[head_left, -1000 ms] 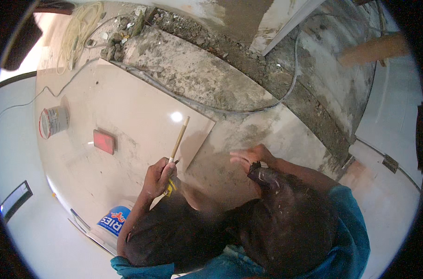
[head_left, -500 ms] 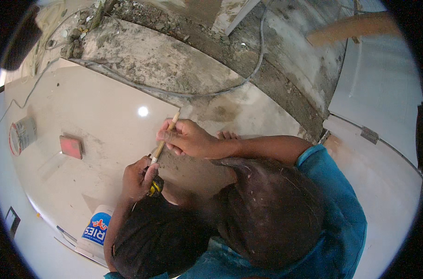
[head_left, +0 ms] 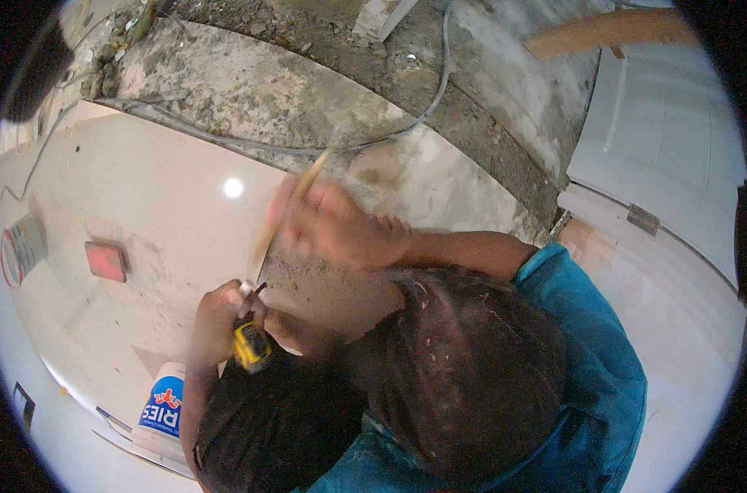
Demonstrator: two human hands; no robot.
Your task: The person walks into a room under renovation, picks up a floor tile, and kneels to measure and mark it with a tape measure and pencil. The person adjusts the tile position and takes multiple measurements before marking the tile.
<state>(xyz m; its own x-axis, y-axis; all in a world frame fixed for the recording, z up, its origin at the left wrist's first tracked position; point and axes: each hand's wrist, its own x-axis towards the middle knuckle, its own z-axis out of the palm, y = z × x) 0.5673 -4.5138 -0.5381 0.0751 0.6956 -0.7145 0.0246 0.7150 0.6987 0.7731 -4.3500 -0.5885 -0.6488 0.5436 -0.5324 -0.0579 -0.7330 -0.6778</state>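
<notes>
My right hand (head_left: 330,226), smeared by motion, grips a thin tan wooden stick (head_left: 311,174) that slants down toward my other hand. Closed around a yellow-and-black tape measure (head_left: 252,347), my left hand (head_left: 219,316) is just above my dark-clothed knee. A small white piece shows at the left fingertips; blur hides whether it belongs to the stick's lower end. Both hands are over a glossy beige tile floor (head_left: 168,197), close to its edge.
A red square block (head_left: 105,260) lies on the tiles, with a white tub (head_left: 22,249) farther left. A blue-and-white bucket (head_left: 161,403) stands beside my left forearm. Beyond the tile edge, a grey cable (head_left: 307,151) crosses rubble-strewn ground (head_left: 250,86). A white panel (head_left: 661,140) is at right.
My left hand has shifted down and left, exposing more of the tape measure. My right hand and the stick have moved slightly, and the stick's lower end is farther from the left palm.
</notes>
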